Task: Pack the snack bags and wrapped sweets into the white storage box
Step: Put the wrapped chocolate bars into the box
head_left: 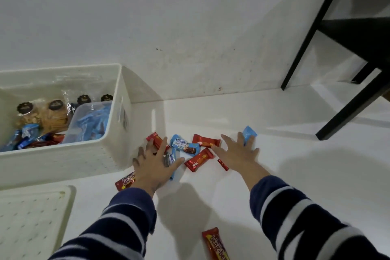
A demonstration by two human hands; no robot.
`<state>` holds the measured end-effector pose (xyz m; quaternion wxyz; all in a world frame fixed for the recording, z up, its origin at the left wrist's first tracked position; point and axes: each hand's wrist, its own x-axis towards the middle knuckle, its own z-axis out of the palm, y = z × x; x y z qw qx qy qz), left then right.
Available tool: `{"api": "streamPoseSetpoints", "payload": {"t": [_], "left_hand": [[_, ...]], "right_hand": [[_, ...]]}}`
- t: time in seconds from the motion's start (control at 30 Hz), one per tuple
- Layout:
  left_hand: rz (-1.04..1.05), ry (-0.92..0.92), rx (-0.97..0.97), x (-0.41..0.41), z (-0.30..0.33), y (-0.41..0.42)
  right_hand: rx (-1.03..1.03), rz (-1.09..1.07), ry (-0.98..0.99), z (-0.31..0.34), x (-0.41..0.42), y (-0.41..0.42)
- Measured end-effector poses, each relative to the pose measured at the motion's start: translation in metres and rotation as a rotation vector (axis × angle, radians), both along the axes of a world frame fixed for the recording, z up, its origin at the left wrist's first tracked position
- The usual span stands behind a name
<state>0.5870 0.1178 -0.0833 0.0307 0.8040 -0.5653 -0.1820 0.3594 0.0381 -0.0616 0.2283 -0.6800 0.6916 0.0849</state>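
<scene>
Loose red and blue foil-wrapped sweets lie scattered mid-frame on the white floor, just right of the white plastic storage box at left, already part-filled. Left hand and right hand lie flat over the pile, fingers spread, gripping nothing. Wrappers look light, slick, crinkly; likely best raked together and scooped in handfuls, not pinched singly.

Black table legs at right on white floor; white wall behind
</scene>
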Motion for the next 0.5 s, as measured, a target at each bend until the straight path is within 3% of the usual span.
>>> {"api": "streamPoseSetpoints", "payload": {"t": [0.17, 0.27, 0.5], "left_hand": [[-0.08, -0.081, -0.137, -0.01, -0.016, -0.006], [-0.191, -0.138, -0.113, -0.007, -0.017, -0.013], [-0.163, -0.143, -0.319, -0.014, -0.018, 0.02]], "right_hand": [[-0.188, 0.227, -0.077, -0.023, 0.024, 0.007], [-0.272, 0.357, -0.046, -0.03, 0.029, 0.013], [-0.504, 0.422, -0.13, -0.036, 0.015, 0.044]]}}
